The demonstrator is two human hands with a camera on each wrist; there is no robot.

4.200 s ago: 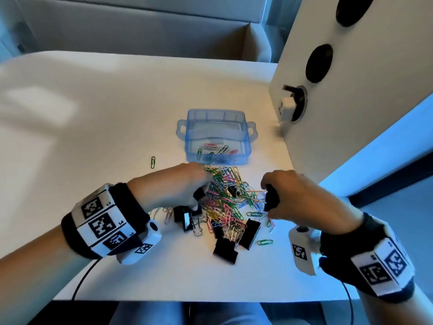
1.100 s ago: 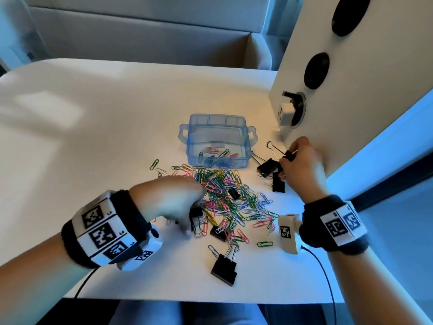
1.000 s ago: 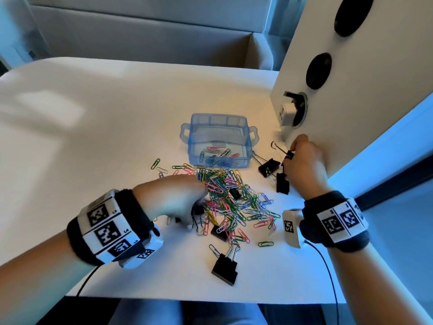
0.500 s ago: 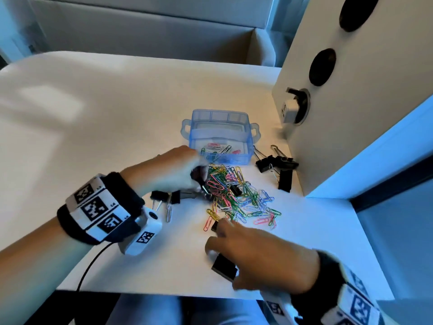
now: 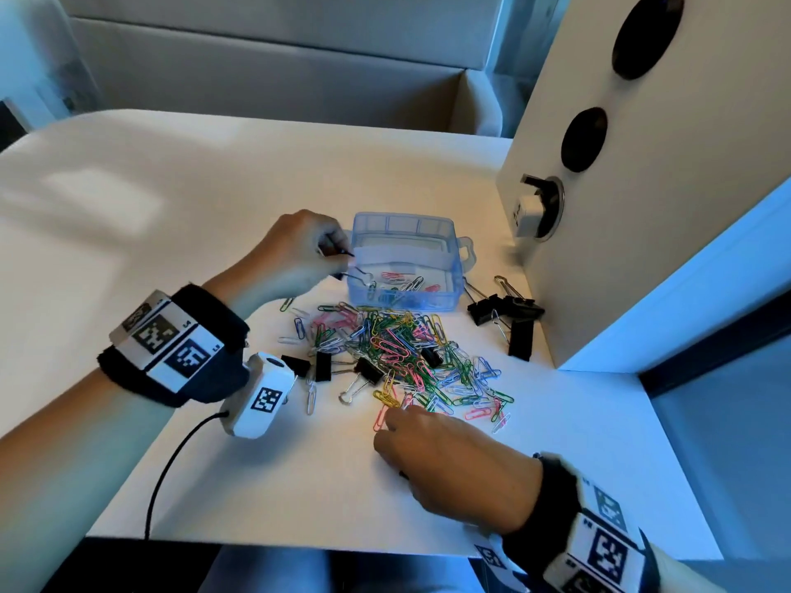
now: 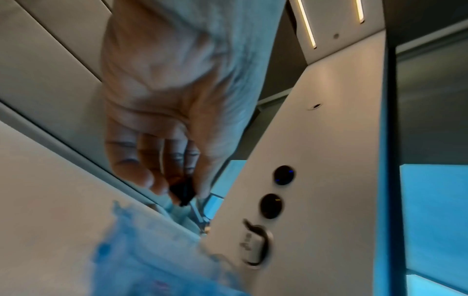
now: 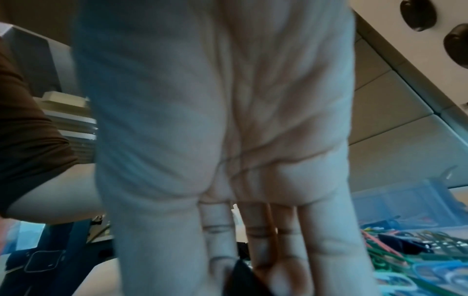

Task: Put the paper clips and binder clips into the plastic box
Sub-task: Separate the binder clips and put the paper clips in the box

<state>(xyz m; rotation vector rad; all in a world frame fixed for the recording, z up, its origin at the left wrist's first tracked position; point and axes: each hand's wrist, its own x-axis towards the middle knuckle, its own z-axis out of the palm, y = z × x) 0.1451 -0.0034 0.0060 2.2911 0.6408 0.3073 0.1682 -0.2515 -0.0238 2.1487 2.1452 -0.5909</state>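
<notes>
The blue see-through plastic box point(image 5: 406, 299) stands open on the white table point(image 5: 171, 216) with a few paper clips inside. My left hand point(image 5: 336, 261) is at the box's left rim and pinches a black binder clip point(image 6: 183, 191), whose wire handles reach over the rim. A heap of coloured paper clips point(image 5: 398, 348) lies in front of the box, with black binder clips point(image 5: 368, 370) mixed in. My right hand point(image 5: 391, 425) is at the heap's near edge, and a black binder clip point(image 7: 240, 278) sits between its thumb and fingers; the head view hides that clip.
A few more black binder clips point(image 5: 509, 312) lie right of the box, against a white upright panel point(image 5: 642, 250) with round holes and a plugged socket point(image 5: 530, 211). The table's front edge point(image 5: 299, 545) is close behind my right hand. A black cable point(image 5: 167, 468) hangs from my left wrist.
My left hand has gone from the heap up to the box's left rim with a binder clip. My right hand came from the right-hand clips to the near clip and stays over it.
</notes>
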